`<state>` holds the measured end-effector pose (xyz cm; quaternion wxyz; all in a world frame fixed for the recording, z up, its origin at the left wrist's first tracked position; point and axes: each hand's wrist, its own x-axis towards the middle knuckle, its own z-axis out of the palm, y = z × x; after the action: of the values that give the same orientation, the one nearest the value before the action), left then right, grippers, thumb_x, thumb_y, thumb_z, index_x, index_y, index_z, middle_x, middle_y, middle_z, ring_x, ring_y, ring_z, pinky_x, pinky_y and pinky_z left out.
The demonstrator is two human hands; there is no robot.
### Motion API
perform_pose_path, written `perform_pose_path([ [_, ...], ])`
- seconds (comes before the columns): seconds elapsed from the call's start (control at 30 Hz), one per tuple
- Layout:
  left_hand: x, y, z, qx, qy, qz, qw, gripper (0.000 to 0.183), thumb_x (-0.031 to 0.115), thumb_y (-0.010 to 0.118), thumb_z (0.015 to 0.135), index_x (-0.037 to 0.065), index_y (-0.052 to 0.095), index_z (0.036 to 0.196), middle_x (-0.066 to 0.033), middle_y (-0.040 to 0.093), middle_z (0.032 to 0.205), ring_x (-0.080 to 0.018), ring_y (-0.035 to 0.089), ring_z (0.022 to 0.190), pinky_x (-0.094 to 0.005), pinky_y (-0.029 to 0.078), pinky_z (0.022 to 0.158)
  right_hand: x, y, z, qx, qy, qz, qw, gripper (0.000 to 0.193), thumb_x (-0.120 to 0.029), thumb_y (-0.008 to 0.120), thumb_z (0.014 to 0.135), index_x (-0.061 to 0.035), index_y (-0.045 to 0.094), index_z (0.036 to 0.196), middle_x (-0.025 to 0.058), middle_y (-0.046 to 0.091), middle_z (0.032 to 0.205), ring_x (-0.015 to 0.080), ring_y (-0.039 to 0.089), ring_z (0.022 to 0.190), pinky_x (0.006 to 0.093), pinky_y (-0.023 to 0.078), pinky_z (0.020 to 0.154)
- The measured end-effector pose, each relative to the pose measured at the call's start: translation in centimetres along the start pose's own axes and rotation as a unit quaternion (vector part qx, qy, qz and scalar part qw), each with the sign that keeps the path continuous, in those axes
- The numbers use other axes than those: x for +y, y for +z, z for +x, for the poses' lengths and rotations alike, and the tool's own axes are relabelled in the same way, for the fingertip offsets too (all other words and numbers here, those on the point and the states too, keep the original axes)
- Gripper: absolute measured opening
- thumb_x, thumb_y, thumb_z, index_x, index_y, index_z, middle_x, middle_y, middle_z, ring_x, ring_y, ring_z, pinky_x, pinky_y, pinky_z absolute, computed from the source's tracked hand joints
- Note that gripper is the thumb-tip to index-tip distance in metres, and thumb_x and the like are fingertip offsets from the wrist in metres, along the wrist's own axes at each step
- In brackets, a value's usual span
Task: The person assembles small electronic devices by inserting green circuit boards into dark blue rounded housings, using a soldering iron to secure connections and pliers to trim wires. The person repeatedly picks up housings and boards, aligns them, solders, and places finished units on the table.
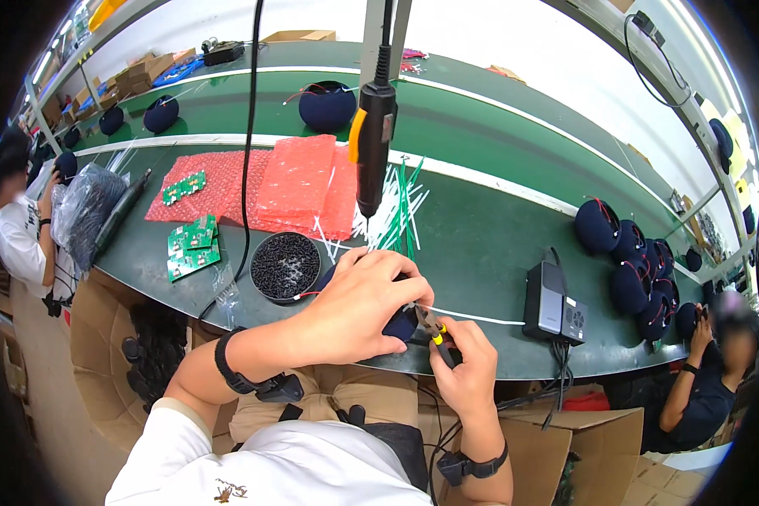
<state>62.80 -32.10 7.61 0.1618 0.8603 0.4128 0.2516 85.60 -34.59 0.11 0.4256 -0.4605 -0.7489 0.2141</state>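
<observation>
Navy fabric-covered dome [399, 325] under left hand [358, 308], yellow-handled pliers [437, 331] in right hand [464, 371].

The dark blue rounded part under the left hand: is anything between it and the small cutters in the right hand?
Nothing visible. The left hand rests on the dark blue rounded part, and the yellow-handled cutters in the right hand reach it directly at its right edge.
</observation>
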Motion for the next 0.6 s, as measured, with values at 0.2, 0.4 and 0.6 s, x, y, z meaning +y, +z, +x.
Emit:
perform_pose_path([
  [0.2, -0.2, 0.4, -0.1, 0.031, -0.003, -0.012, 0.999, 0.042, 0.023, 0.089, 0.074, 0.015, 0.067, 0.109, -0.0085, 0.061, 0.119, -0.0314, 0.056, 0.117, -0.0474, 0.037, 0.103, -0.3, 0.2, 0.5, -0.006, 0.003, -0.013, 1.0, 0.036, 0.004, 0.079, 0.077, 0.0006, 0.071, 0.111, 0.0109, 0.064, 0.081, 0.0211, 0.063, 0.069, 0.031, 0.051, 0.063],
  [0.4, -0.2, 1.6, 0.6, 0.118, -0.049, -0.054, 0.99, 0.014, 0.023, 0.073, 0.091, 0.01, 0.072, 0.09, -0.009, 0.068, 0.094, -0.0309, 0.065, 0.101, -0.0494, 0.043, 0.096, 0.7, 0.7, 0.1, 0.006, -0.047, -0.085, 0.995, 0.031, -0.005, 0.084, 0.077, -0.0051, 0.072, 0.105, 0.0087, 0.064, 0.077, 0.0234, 0.062, 0.061, 0.0343, 0.05, 0.057],
  [0.6, -3.2, -2.7, 0.2, 0.257, -0.11, 0.027, 0.96, 0.011, 0.014, 0.075, 0.087, 0.004, 0.072, 0.086, -0.0123, 0.067, 0.083, -0.0307, 0.067, 0.083, -0.0423, 0.051, 0.072, 4.4, -0.8, 2.4, 0.063, 0.013, -0.285, 0.956, 0.045, -0.023, 0.088, 0.077, -0.0065, 0.072, 0.116, 0.0103, 0.067, 0.095, 0.0297, 0.066, 0.087, 0.0413, 0.053, 0.076],
])
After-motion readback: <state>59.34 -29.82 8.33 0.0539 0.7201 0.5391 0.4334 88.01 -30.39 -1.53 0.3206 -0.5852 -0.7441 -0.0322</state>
